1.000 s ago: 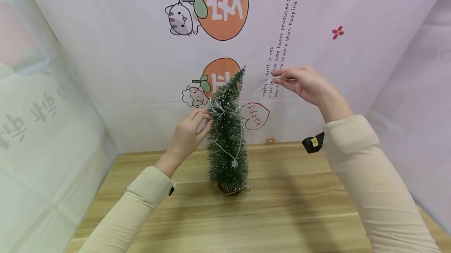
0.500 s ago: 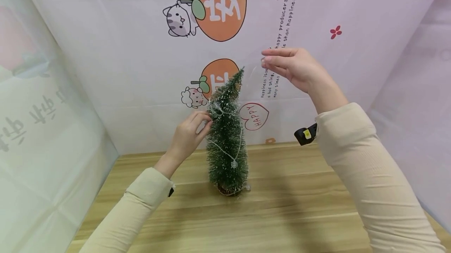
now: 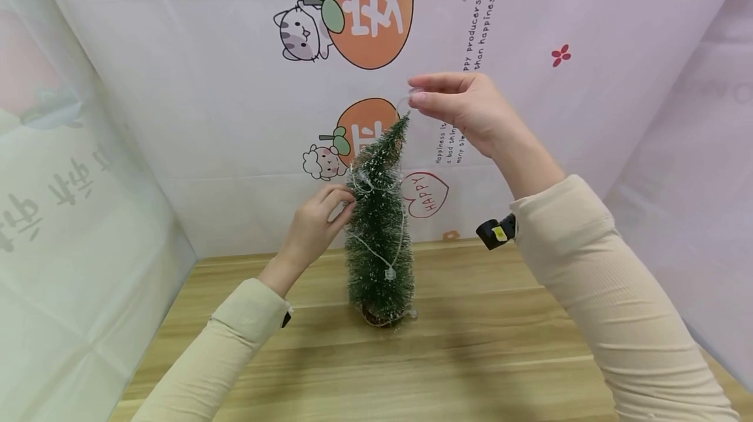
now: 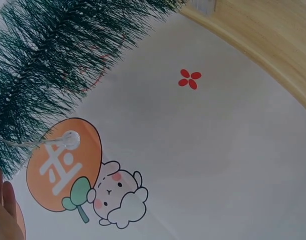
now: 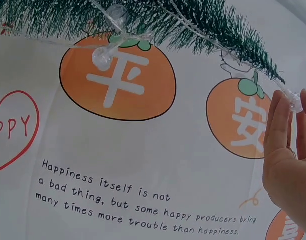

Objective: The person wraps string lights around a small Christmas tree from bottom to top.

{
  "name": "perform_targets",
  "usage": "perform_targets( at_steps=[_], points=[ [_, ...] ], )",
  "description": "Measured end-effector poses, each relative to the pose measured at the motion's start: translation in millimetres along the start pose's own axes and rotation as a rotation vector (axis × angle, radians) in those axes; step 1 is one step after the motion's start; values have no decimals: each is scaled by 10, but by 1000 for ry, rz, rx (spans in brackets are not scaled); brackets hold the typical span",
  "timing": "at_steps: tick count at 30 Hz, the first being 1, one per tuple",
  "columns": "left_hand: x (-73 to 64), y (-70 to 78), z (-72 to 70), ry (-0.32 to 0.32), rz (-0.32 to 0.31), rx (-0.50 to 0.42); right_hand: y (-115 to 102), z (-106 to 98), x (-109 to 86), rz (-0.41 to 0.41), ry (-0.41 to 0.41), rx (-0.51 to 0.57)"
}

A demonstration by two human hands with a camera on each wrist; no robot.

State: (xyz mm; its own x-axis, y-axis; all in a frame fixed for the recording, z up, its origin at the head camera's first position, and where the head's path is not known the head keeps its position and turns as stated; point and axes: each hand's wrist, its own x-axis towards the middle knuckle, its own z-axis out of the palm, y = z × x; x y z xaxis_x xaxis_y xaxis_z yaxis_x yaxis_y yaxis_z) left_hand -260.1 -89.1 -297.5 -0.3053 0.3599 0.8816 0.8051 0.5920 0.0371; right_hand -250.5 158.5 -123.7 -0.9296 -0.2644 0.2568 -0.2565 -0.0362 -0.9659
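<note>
A small frosted artificial Christmas tree stands upright, its thin tip bent to the right. Clear string lights wind round it, with bulbs hanging along the wire. At the tip, my right hand pinches one clear bulb between thumb and fingers; the wire runs from it down along the tree. My left hand pinches at the tree's left side, about two thirds up, its fingertips partly lost in the bristles. In the left wrist view, only a bit of that hand shows below the branches.
The tree's round brown base rests on a wood-grain table, with a bulb beside it. A white printed cloth hangs behind, and pale cloths close in both sides.
My right hand has moved up and left, bringing the bulb from the tree's right to its tip. My left hand has stayed put at the tree.
</note>
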Motion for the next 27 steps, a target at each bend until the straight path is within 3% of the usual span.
perform_targets(
  at_steps=[17, 27],
  points=[
    [2, -52, -14, 14, 4, 9, 155, 7, -12, -60, -36, -169],
    [-25, -64, -23, 7, -27, 3, 391, -77, -24, -26, -88, -229]
  ],
)
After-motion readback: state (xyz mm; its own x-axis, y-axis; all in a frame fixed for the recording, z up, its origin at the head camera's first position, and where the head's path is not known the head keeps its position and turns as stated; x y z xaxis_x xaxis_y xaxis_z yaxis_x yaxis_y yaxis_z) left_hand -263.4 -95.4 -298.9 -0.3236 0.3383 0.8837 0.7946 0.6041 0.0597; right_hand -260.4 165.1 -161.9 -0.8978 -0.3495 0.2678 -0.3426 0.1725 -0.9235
